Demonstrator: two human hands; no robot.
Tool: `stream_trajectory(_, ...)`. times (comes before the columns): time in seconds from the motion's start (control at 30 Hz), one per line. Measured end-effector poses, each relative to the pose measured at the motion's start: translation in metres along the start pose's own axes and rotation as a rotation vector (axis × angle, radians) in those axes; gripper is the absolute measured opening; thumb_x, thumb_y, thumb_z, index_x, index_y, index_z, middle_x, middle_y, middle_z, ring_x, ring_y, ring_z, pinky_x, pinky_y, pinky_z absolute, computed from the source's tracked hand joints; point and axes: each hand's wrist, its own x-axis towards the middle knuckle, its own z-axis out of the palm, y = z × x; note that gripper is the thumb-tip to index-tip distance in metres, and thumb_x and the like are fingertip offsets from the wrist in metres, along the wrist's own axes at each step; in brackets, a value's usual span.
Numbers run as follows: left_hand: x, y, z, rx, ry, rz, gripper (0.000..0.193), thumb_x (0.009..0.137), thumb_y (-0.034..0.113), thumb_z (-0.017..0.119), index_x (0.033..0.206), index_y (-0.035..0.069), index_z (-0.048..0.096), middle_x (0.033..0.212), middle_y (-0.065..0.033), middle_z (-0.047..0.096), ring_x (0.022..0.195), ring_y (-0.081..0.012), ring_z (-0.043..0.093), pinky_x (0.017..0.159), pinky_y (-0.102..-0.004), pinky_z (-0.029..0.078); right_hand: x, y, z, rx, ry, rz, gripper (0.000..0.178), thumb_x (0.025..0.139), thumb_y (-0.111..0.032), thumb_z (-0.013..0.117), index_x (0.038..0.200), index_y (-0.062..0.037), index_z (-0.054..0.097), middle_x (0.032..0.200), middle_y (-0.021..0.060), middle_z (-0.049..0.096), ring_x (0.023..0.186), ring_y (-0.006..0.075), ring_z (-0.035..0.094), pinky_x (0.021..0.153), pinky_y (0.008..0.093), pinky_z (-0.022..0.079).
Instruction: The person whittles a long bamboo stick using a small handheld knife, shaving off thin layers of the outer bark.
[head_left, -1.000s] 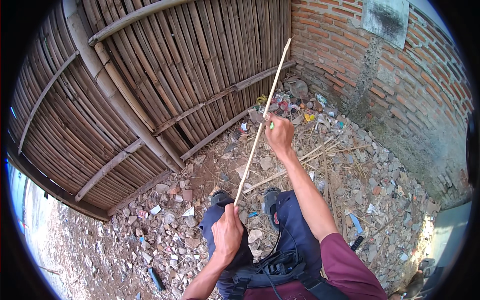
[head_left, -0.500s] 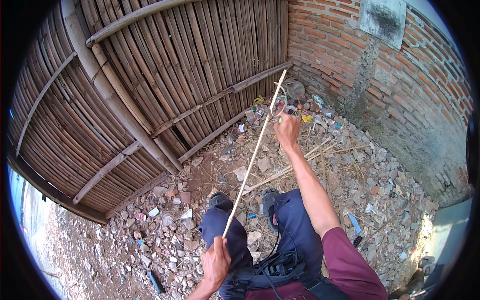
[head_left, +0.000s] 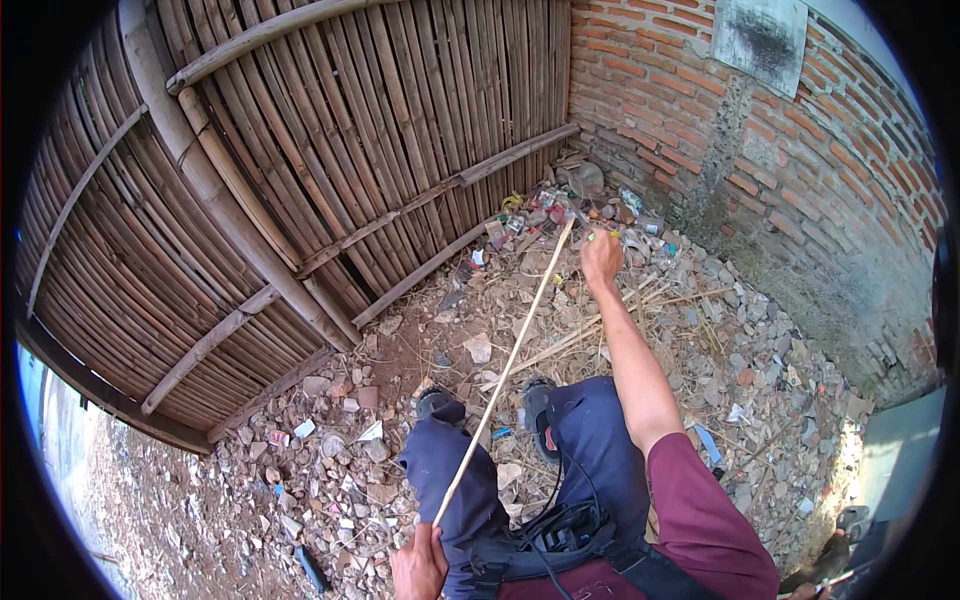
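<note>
A long, thin, pale bamboo stick [head_left: 510, 368] slants from my left side up toward the far corner. Closed round its near end is my left hand [head_left: 420, 566], low beside my left knee. My right hand [head_left: 602, 259], arm stretched forward, is closed just to the right of the stick's far tip and apart from it. A small green-handled tool [head_left: 591, 237] shows a little at its fingers; most of it is hidden by the hand. The stick runs in front of my left leg.
A bamboo-slat fence [head_left: 400, 130] rises at the left and meets a brick wall [head_left: 660, 110] at the back. Rubble [head_left: 340, 470] and litter cover the ground. Loose bamboo strips [head_left: 560, 345] lie beyond my feet. A black device with cables [head_left: 560, 530] rests at my waist.
My left hand has drawn the stick back toward me, lowering its far tip. My right hand has moved right, off the stick. The curled shaving near the tip no longer shows clearly.
</note>
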Motion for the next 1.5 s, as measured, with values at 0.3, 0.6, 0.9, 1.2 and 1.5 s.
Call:
stream_trajectory(0.3, 0.067, 0.030, -0.025, -0.450, -0.140, -0.083, 0.017, 0.113, 0.018, 0.056, 0.112, 0.003, 0.064, 0.058, -0.0076, 0.055, 0.048, -0.0191, 0.052, 0.050, -0.0378, 0.039, -0.022, -0.024, -0.001, 0.857, -0.731, 0.238, 0.035, 0.091, -0.007, 0.048, 0.113, -0.0023, 0.075, 0.072, -0.0012, 0.061, 0.050, 0.0040, 0.036, 0.045, 0.0249, 0.029)
stream_trajectory(0.6, 0.148, 0.074, -0.031, -0.886, -0.315, -0.087, 0.026, 0.117, 0.028, 0.052, 0.108, 0.005, 0.060, 0.070, 0.0038, 0.051, 0.060, -0.0053, 0.044, 0.052, -0.0284, 0.035, -0.077, -0.104, -0.085, 1.232, -1.077, 0.204, 0.050, 0.106, -0.039, 0.053, 0.133, -0.0020, 0.071, 0.094, 0.0088, 0.072, 0.048, 0.0010, 0.028, 0.044, 0.0207, 0.023)
stream_trajectory(0.9, 0.186, 0.102, -0.007, -0.819, -0.269, 0.089, 0.031, 0.119, 0.033, 0.046, 0.113, 0.007, 0.061, 0.073, 0.0080, 0.040, 0.056, -0.0019, 0.031, 0.048, -0.0226, 0.027, -0.077, -0.093, -0.086, 1.382, -0.928, 0.168, 0.034, 0.106, -0.031, 0.067, 0.129, -0.0055, 0.074, 0.106, 0.0032, 0.073, 0.048, -0.0007, 0.030, 0.044, 0.0204, 0.023)
stream_trajectory(1.2, 0.209, 0.118, -0.003, -0.856, -0.152, 0.148, 0.037, 0.120, 0.030, 0.041, 0.110, 0.003, 0.064, 0.073, 0.0083, 0.040, 0.059, -0.0019, 0.031, 0.051, -0.0228, 0.026, -0.083, -0.092, -0.082, 1.069, -0.608, -0.094, 0.033, 0.104, -0.016, 0.052, 0.120, -0.0066, 0.079, 0.082, 0.0039, 0.073, 0.054, 0.0042, 0.044, 0.052, 0.0239, 0.034)
stream_trajectory(1.5, 0.223, 0.153, -0.019, -0.849, -0.025, 0.177, 0.034, 0.119, 0.023, 0.042, 0.108, 0.002, 0.066, 0.067, 0.0032, 0.043, 0.061, -0.0081, 0.040, 0.058, -0.0306, 0.036, -0.147, -0.113, -0.096, 0.674, -0.343, -0.733, 0.006, 0.084, -0.003, 0.066, 0.089, -0.0051, 0.065, 0.079, 0.0120, 0.071, 0.072, 0.0370, 0.072, 0.061, 0.0467, 0.054)
